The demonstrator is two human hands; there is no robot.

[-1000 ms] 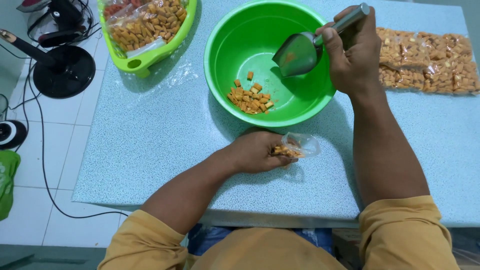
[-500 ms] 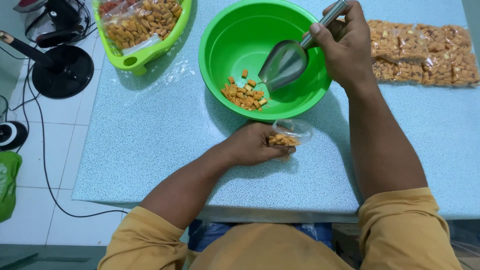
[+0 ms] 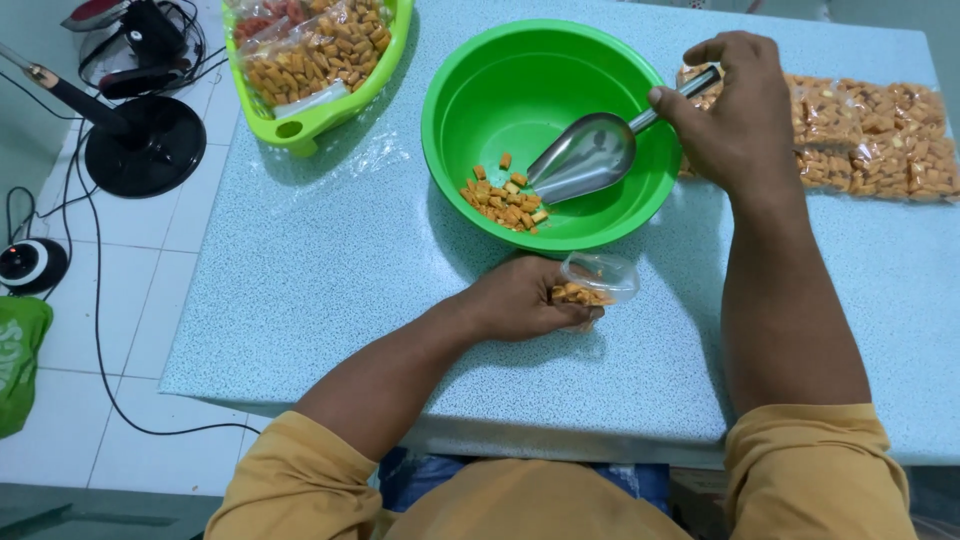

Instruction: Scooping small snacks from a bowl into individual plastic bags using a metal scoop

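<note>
My right hand [image 3: 735, 120] grips the handle of a metal scoop [image 3: 585, 158], whose bowl dips inside a round green bowl [image 3: 460, 75] just right of a small heap of orange snack pieces [image 3: 503, 200]. My left hand [image 3: 525, 300] rests on the table in front of the bowl and holds a small clear plastic bag [image 3: 598, 281] with a few orange pieces in it, its mouth pointing toward the bowl.
A light green basket [image 3: 320, 115] of filled snack bags sits at the back left. Flat sealed snack packets [image 3: 870, 140] lie at the right on the pale blue table [image 3: 330, 280]. A black fan base [image 3: 140, 145], cables and a green bag [image 3: 20, 365] are on the floor at left.
My right hand has lowered the scoop from above the bowl's rim down into the bowl beside the pieces. My left hand keeps the small bag in place.
</note>
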